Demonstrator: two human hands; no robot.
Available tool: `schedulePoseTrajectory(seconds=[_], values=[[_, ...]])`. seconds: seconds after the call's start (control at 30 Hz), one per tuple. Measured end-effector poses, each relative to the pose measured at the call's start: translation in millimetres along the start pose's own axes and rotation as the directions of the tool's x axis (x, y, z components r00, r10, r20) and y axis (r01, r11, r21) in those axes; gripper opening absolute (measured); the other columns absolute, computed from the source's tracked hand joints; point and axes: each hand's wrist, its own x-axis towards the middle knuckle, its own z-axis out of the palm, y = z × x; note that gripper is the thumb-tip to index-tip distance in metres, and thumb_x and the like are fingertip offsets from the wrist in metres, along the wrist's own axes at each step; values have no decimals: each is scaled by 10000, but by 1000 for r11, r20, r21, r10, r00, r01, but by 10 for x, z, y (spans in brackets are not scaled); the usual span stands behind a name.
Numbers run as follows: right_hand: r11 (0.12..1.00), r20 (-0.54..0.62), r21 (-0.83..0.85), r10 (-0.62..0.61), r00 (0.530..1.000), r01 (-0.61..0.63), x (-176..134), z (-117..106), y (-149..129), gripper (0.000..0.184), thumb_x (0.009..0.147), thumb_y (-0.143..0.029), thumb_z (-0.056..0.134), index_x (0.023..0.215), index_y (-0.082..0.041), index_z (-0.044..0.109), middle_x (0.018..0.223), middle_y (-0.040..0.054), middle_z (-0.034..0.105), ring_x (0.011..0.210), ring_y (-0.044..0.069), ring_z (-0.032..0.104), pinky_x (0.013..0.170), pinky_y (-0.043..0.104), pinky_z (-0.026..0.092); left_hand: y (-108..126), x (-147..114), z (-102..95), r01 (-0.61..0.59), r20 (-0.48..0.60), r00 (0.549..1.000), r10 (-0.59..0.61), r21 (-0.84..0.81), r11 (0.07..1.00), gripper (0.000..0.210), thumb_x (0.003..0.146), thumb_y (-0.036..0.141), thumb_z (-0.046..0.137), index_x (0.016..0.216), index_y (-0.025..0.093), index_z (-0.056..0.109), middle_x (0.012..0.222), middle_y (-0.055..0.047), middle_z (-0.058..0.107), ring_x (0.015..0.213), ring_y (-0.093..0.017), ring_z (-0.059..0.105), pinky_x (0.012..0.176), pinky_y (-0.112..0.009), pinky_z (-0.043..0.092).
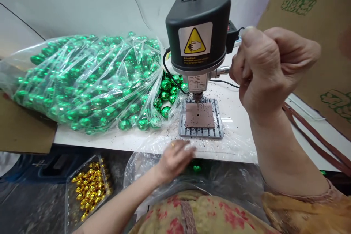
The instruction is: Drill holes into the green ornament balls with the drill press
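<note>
A small black drill press stands on the white table, its thin bit over a brown square pad with a hole in it. The pad lies on the grey slotted base plate, strewn with dark shavings. My right hand is closed in a fist at the press's feed handle; most of the grip is hidden by the fingers. Just in front of the base plate, at the table edge, my left hand is slightly blurred, fingers stretched out and holding nothing. Below its fingertips shows a shiny green ball.
A big clear plastic bag of green faceted balls fills the table's left side. A clear box of gold balls is at lower left. Clear plastic film hangs over the front edge. At right are a cardboard box and brown straps.
</note>
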Motion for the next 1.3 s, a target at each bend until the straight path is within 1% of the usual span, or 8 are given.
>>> schedulePoseTrajectory(seconds=[0.13, 0.33, 0.43, 0.53, 0.73, 0.93, 1.1, 1.3], values=[[1000, -1, -2, 29, 1000, -29, -20, -19, -17, 476, 923, -152, 588, 503, -153, 364, 445, -80, 362, 427, -12, 341, 455, 235, 217, -660, 402, -206, 412, -113, 911, -396, 243, 878, 411, 911, 50, 492, 1251, 230, 635, 1223, -126, 642, 1169, -268, 622, 987, -434, 532], [1000, 7, 2, 7, 1000, -7, -40, -42, -5, 476, 915, -152, 607, 505, -163, 365, 450, -73, 363, 418, 5, 321, 444, 256, 216, -1262, 646, -233, 445, 210, 825, -525, 330, 832, 552, 701, 15, 615, 1202, 231, 702, 1189, -108, 638, 1109, -312, 611, 1013, -477, 507], [1000, -7, 4, 0, 1000, 0, -51, -44, 1, 484, 894, -115, 620, 489, -165, 361, 445, -70, 327, 405, 18, 321, 442, 277, 196, -1233, 654, -247, 557, 16, 826, -564, 138, 819, 422, 746, 115, 690, 1148, 239, 722, 1075, -80, 640, 958, -255, 630, 889, -405, 535], [1000, -20, -7, 17, 1000, -17, -57, -40, 6, 488, 892, -126, 625, 488, -166, 355, 455, -66, 301, 409, 26, 333, 454, 278, 198, -1087, 691, -304, 626, -134, 733, -667, -252, 738, 383, 785, 290, 772, 1159, 234, 713, 1023, -51, 660, 798, -166, 608, 738, -298, 525], [1000, -18, 16, 6, 1000, -5, -52, -40, 5, 492, 890, -118, 629, 479, -164, 361, 449, -59, 301, 407, 34, 315, 463, 291, 167, -725, 812, -279, 509, 74, 647, -759, -783, 358, 475, 811, 443, 795, 1220, 247, 653, 1090, -58, 698, 887, -170, 685, 766, -303, 595], [992, 35, -122, -35, 999, 39, -68, -65, 26, 510, 934, -372, 606, 534, -207, 336, 475, -44, 274, 421, 56, 286, 440, 305, 220, -632, 911, -18, 394, 245, 545, -802, -919, -14, 428, 836, 520, 758, 1105, 236, 586, 1109, -55, 701, 969, -197, 711, 897, -426, 618], [982, 49, -185, -35, 998, 43, -98, -91, 100, 489, 963, -466, 524, 592, -222, 321, 525, -22, 282, 460, 84, 320, 456, 312, 289, -659, 961, 227, 450, 178, 539, -823, -887, 102, 529, 744, 468, 846, 1140, 250, 570, 1009, -18, 716, 882, -165, 704, 847, -353, 595], [974, 70, -221, -35, 997, 50, -104, -92, 92, 490, 971, -509, 486, 611, -223, 315, 532, -25, 262, 466, 80, 306, 450, 302, 274, -723, 997, 484, 452, -9, 623, -782, -812, 370, 531, 722, 474, 867, 1129, 222, 637, 1129, -63, 715, 1025, -188, 683, 913, -324, 546]])
